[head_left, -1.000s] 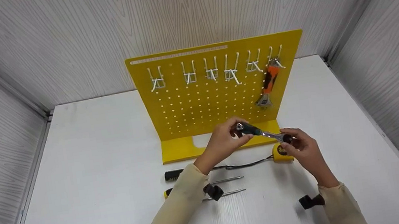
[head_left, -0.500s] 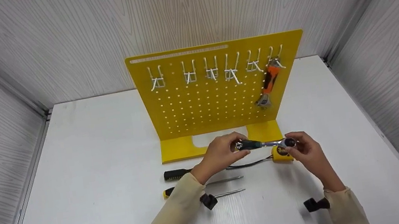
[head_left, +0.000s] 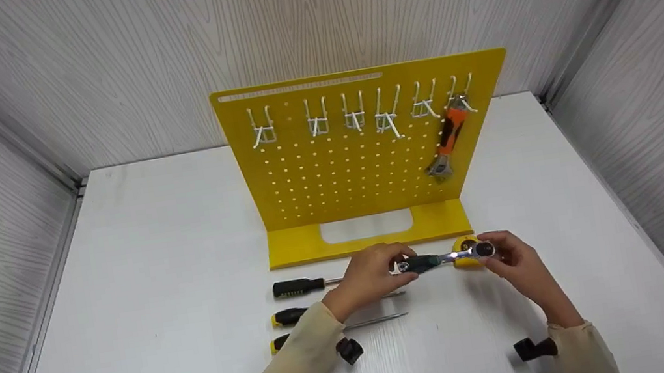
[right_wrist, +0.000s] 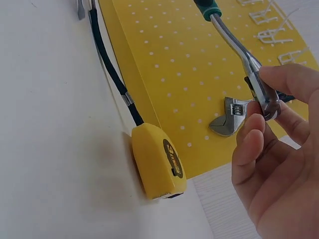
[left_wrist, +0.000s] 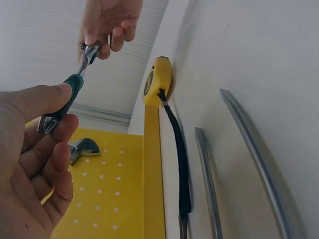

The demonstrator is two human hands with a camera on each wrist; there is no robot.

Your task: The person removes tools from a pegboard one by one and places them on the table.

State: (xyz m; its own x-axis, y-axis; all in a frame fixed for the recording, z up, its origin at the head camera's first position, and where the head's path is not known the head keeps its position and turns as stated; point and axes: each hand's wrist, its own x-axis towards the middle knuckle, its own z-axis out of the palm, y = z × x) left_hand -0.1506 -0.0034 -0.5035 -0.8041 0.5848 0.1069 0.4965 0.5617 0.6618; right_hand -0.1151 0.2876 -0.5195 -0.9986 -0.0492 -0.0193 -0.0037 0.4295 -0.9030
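Observation:
In the head view a ratchet wrench point(head_left: 422, 263) with a dark green handle and chrome head is held level between both hands. My left hand point(head_left: 372, 279) pinches the handle's end between thumb and fingers, as the left wrist view confirms. At the other end my right hand point(head_left: 518, 264) pinches the round head, its thumb lying on the metal in the right wrist view. Beneath that head sits a yellow tape measure point(right_wrist: 157, 162) with a black strap, on the table. Several screwdrivers lie to the left, among them a black-handled one point(head_left: 298, 287), partly hidden by the left arm.
A yellow pegboard point(head_left: 359, 189) stands behind the hands. White hooks point(head_left: 355, 118) line its upper part. An adjustable wrench point(head_left: 453, 135) with an orange and black handle hangs from the rightmost hook. Pale wood-grain walls surround the white table point(head_left: 173, 269).
Both hands have brought the ratchet wrench down the view, towards the person. It was slanted and now lies level. The left arm now uncovers more of the screwdrivers.

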